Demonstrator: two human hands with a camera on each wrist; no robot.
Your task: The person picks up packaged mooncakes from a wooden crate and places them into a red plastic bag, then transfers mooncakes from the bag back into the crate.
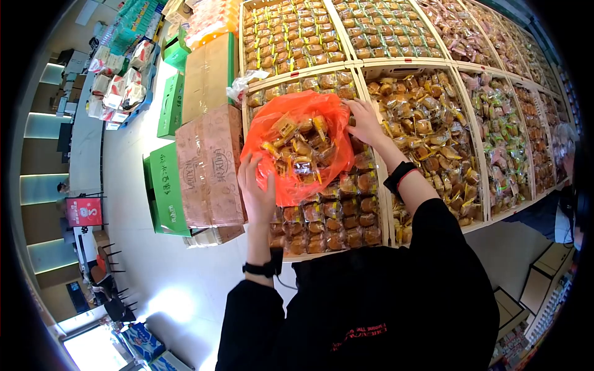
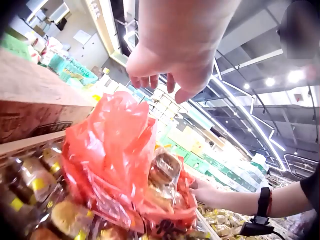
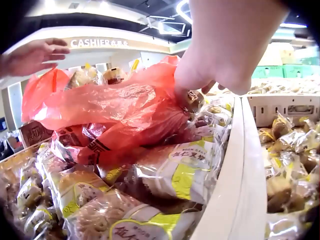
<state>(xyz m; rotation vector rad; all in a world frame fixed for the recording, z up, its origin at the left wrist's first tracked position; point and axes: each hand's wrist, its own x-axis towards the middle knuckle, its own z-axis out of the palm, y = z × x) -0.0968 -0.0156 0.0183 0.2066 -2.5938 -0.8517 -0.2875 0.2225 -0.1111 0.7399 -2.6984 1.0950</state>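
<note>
A thin red plastic bag sits open-mouthed on a crate of wrapped pastries. Several small packets of wrapped cakes with yellow labels lie inside it. My left hand hovers at the bag's near left side, fingers loosely spread; the left wrist view puts this hand above the bag with nothing held. On the far right side my right hand grips the bag's rim. Seen from the right wrist, the same hand has bent fingers against the red plastic, its fingertips partly hidden.
Wooden crates of wrapped pastries extend to the right and behind, split by pale dividers. Cardboard boxes and green boxes stand on the left. Another person's hand shows at the far right.
</note>
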